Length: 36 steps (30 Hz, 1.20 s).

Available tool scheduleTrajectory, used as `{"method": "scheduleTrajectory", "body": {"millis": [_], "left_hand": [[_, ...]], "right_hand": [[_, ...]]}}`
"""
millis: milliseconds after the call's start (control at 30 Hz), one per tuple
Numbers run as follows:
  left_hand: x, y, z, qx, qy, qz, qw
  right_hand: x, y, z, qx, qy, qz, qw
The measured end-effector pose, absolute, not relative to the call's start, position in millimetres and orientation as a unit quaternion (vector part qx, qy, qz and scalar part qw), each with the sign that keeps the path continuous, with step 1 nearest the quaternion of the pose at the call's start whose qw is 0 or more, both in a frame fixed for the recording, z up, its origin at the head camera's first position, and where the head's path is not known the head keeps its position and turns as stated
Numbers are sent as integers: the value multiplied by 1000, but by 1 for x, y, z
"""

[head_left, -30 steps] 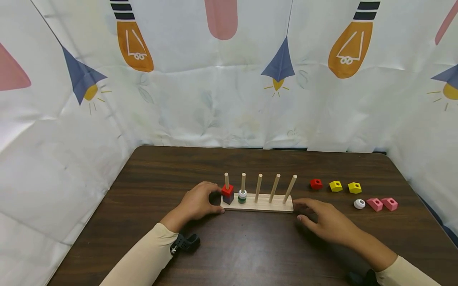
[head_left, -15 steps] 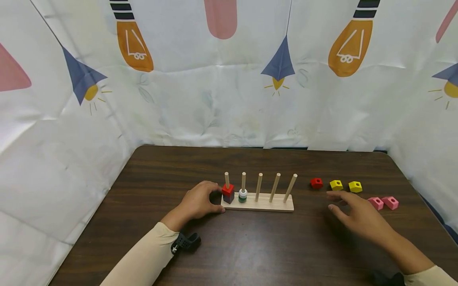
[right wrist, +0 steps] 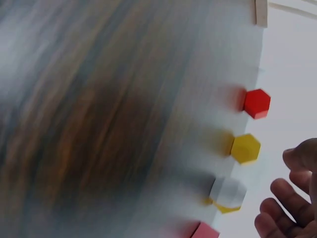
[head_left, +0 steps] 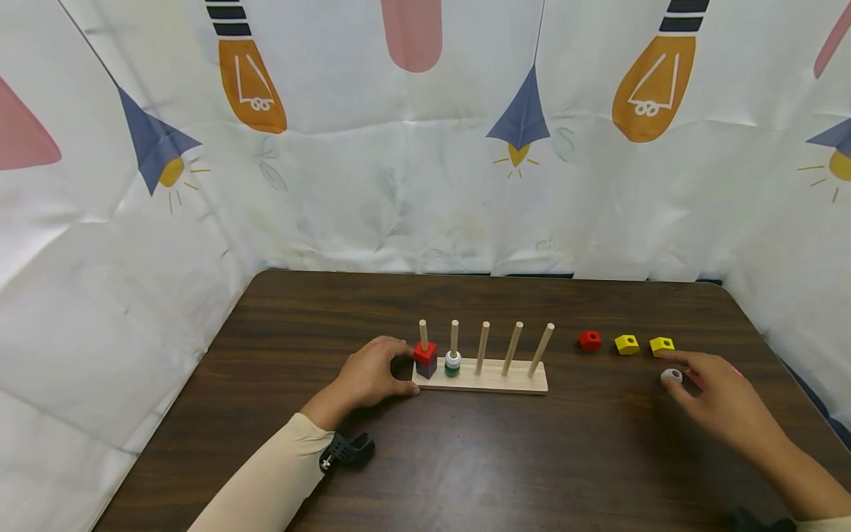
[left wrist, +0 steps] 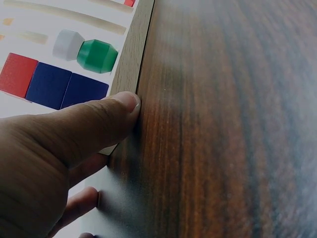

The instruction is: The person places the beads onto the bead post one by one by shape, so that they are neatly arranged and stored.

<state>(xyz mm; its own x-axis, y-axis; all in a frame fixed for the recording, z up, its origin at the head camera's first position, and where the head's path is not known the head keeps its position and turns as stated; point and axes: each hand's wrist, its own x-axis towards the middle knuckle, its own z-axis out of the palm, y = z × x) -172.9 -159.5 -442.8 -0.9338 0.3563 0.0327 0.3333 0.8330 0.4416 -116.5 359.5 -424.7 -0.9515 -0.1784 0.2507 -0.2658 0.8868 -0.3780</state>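
Observation:
My left hand holds the left end of a wooden peg board, the thumb pressed along its front edge. On the first peg a red block tops dark blue blocks. A white bead sits over a green bead on the second peg; the other pegs are bare. Over at the right, my right hand hovers with spread fingers near a loose white bead. The right wrist view shows a gap between its fingers and that bead.
Behind the right hand lie a red block and two yellow blocks in a row. Pink blocks are mostly covered by that hand in the head view. A white printed curtain hangs beyond the dark table.
My right hand has moved right from the peg board's right end to the loose white bead, covering the pink blocks. The left hand stays on the board.

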Motion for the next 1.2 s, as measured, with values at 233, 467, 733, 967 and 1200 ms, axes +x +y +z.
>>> {"method": "scheduleTrajectory", "body": {"millis": [233, 467, 733, 967, 1200], "left_hand": [[-173, -159, -443, 185, 956, 226, 22], [-174, -160, -446, 187, 955, 230, 17], [-174, -160, -444, 188, 956, 225, 17], [-174, -160, -444, 188, 957, 222, 18], [-173, -160, -443, 189, 956, 222, 18]], "right_hand": [[-119, 368, -427, 95, -972, 206, 66], [-122, 366, -431, 109, -969, 215, 55], [-128, 360, -434, 121, -970, 206, 41], [-135, 351, -435, 130, -967, 217, 34], [-141, 337, -435, 128, -967, 217, 18]]}}
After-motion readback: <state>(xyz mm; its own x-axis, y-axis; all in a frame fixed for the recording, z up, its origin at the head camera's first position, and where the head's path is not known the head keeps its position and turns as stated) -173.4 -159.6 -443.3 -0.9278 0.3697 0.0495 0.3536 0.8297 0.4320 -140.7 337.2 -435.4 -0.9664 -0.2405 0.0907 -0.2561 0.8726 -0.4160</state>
